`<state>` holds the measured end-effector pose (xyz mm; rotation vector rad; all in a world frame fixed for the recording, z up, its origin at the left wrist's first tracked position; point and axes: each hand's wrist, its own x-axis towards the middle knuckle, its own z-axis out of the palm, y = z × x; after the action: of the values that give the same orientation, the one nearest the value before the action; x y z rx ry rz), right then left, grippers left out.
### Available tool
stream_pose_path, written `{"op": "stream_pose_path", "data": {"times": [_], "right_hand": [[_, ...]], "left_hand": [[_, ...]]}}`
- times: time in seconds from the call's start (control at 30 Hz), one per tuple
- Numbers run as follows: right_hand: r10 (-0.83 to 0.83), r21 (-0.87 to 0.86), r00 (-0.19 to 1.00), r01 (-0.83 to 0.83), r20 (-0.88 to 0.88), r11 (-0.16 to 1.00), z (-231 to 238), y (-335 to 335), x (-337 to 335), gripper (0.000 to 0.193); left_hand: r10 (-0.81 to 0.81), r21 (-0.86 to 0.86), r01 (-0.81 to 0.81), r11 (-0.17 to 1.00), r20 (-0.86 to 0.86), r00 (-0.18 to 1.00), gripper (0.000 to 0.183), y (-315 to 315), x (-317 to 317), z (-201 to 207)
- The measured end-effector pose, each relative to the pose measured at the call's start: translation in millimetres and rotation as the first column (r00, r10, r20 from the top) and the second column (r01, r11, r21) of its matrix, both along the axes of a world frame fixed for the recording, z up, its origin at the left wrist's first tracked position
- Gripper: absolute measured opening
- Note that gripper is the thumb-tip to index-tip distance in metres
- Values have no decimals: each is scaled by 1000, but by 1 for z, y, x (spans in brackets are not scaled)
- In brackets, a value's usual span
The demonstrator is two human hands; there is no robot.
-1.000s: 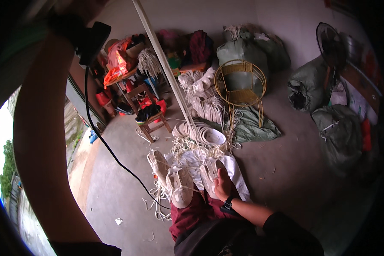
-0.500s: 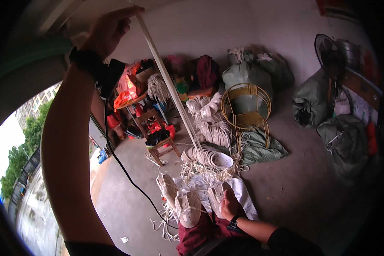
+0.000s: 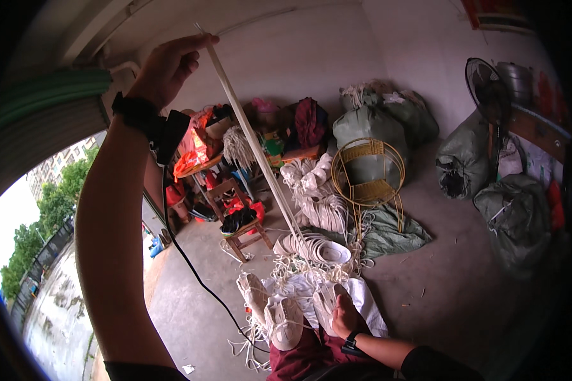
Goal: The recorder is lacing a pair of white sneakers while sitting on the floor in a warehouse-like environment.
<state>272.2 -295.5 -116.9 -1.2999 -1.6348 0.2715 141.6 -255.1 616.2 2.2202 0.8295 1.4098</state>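
Note:
My left hand (image 3: 171, 66) is raised high at the upper left, fingers pinched on the end of a long flat white strip (image 3: 254, 149). The strip runs down diagonally to a coil of white strips (image 3: 314, 249) on the floor. Low in the picture my right hand (image 3: 344, 315) rests on the strip bundle beside my right white shoe (image 3: 327, 305). My left white shoe (image 3: 285, 320) sits next to it, and another white shoe (image 3: 253, 293) lies further left. A black band and a dark device sit on my left wrist, a watch on my right.
A yellow wire chair frame (image 3: 368, 171) stands behind the coil, with green sacks (image 3: 368, 130) against the wall. A small wooden stool (image 3: 238, 225) holds dark things. A black cable (image 3: 197, 273) trails across the concrete floor. A standing fan (image 3: 492, 95) is at right.
My left arm has gone up and the view has tilted upward, lifting the strip's end higher. My right hand stays by the shoe.

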Motion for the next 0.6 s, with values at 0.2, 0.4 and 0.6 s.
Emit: {"op": "stream_pose_path", "data": {"times": [0.2,0.4,0.6], "right_hand": [[12,-8,1000,-12,-14,1000,1,-4,2,51],[-16,-28,1000,16,9,999,2,-7,-2,53],[-2,-43,1000,2,8,999,-5,2,-7,54]], "left_hand": [[3,31,-1,1000,-67,998,29,-2,-1,-2],[-13,18,15,1000,-96,995,30,8,-15,-7],[-46,405,271,873,-485,873,27,31,-39,-16]]}}
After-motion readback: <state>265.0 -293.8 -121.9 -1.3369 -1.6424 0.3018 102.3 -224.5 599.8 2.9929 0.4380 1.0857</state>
